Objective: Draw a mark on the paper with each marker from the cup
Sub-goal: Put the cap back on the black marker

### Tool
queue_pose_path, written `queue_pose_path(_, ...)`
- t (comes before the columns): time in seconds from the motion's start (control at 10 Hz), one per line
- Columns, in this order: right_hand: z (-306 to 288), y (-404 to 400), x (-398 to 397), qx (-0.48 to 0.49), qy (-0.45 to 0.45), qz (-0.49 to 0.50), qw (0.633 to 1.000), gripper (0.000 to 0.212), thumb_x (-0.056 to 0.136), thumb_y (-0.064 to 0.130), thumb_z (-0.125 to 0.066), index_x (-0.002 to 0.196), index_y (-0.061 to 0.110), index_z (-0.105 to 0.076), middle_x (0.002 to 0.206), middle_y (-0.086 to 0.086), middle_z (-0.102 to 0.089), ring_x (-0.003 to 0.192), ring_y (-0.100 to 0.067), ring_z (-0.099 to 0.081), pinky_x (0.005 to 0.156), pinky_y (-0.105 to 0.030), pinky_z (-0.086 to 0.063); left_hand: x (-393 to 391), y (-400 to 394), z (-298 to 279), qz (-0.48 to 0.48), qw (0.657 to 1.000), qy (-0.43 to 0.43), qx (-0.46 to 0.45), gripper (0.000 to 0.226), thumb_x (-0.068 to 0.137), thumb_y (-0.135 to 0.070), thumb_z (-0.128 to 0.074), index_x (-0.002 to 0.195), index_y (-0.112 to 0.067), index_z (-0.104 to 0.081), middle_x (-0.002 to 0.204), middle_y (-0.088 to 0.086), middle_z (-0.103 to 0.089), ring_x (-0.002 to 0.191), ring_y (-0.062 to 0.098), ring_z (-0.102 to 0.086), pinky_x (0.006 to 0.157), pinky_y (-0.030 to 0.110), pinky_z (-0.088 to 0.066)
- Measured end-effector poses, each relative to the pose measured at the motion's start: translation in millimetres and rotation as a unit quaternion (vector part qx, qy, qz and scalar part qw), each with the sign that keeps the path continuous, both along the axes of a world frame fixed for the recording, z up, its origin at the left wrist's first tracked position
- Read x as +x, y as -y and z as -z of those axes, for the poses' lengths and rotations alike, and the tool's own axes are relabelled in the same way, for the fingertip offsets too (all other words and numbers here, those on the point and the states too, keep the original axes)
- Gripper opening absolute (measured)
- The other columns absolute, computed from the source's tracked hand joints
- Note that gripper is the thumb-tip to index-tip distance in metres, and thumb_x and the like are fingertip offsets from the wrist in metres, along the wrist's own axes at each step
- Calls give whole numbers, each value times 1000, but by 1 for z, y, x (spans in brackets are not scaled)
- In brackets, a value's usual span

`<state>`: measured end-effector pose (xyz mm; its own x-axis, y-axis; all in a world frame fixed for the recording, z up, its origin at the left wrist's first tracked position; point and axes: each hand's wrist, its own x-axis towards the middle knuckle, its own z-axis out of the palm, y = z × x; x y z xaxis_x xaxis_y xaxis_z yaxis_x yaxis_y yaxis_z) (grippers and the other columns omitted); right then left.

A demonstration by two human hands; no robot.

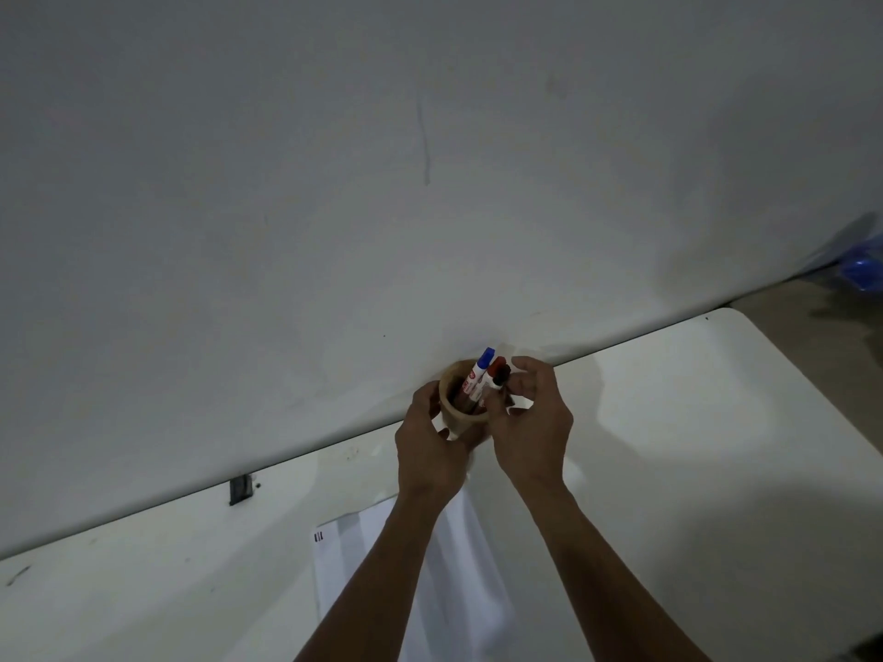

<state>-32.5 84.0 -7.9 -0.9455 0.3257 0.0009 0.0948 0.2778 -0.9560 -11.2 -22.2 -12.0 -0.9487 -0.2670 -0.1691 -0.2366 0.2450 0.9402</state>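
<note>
Right now 3 markers stand in the tan cup (pixel 459 415) at the far edge of the worktop (pixel 693 422), vs the wall: a blue-capped marker (pixel 479 370), a red-capped marker (pixel 492 375) and a black-capped marker (pixel 500 378). Left hand (pixel 432 439) is wrapped round the cup wall, steadying it. Right hand (pixel 533 418) is pinched on the black-capped marker's upper barrel. Markers look light, stiff, smooth plastic, so probably slippery; grip mid-barrel, not the cap, which may pull off. Cup seems light, prob. tips easily. Paper (pixel 473 566) lies nearer, under the forearms, w/ a few dark marks (pixel 318 537) at 1 corner.
</note>
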Motion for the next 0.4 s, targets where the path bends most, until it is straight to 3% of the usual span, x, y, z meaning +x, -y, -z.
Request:
queue_pose_path(0.2, 2, -1, -3, 10, 5, -2, 1000, 33, 86, 8, -79, 116, 13, -68, 108, -2, -75, 99, -13, -69, 84, -34, -62, -2, 3, 3, 0, 1000, -1, 2, 65, 70, -17, -87, 128, -22, -57, 116, -15, -63, 109, 7, -59, 72, 3, -50)
queue_pose_path(0.3, 5, -5, -4, 0, 7, -13, 1000, 35, 84, 12, -81, 117, 14, -69, 109, -2, -75, 98, -12, -69, 82, -34, -63, -1, 3, 7, 4, 1000, -10, -12, 66, 70, -18, -88, 128, -24, -57, 116, -17, -62, 111, 8, -59, 79, 9, -51)
queue_pose_path(0.4, 3, -11, -3, -12, 6, -22, 1000, 40, 82, 15, -84, 119, 14, -68, 109, -1, -75, 99, -10, -69, 78, -25, -62, -2, 4, 10, -1, 999, -3, -33, 69, 68, -23, -89, 128, -24, -57, 123, -12, -65, 116, 12, -60, 98, 34, -56)
